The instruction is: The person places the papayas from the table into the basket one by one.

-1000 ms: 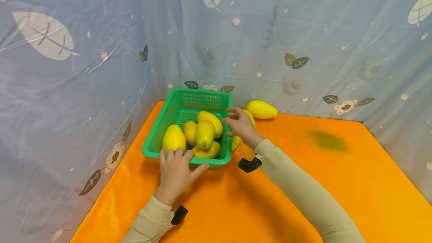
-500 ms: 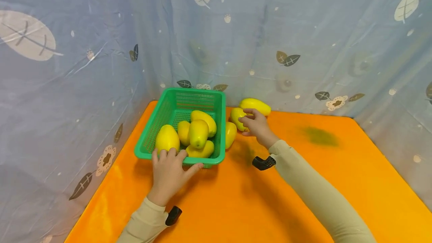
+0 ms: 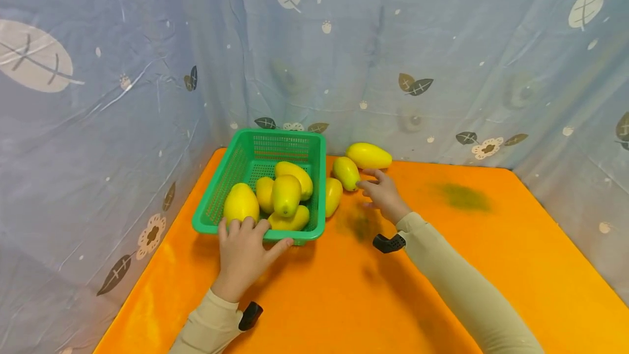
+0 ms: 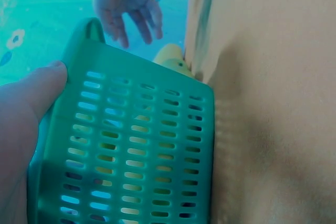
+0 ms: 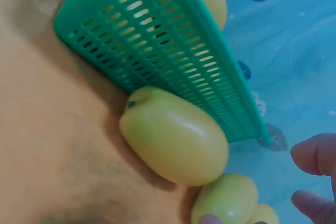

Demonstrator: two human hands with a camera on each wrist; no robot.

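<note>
My left hand grips the near rim of a green plastic basket, fingers over the edge and thumb along the outside. Inside it lie several yellow mangoes, one on top of others. My right hand hovers right of the basket with loosely bent fingers and holds nothing. Its fingertips are close to a mango on the table; whether they touch cannot be told. Another mango rests against or right beside the basket's perforated side. A longer mango lies at the back by the curtain.
An orange cloth covers the table, with a dark greenish stain on the right. A blue-grey curtain with leaf and flower prints encloses the back and sides, close behind the basket.
My right hand has moved right, away from the basket's side, then slightly lower, uncovering the mangoes beside the basket. The left hand keeps its grip. The head view has shifted a little.
</note>
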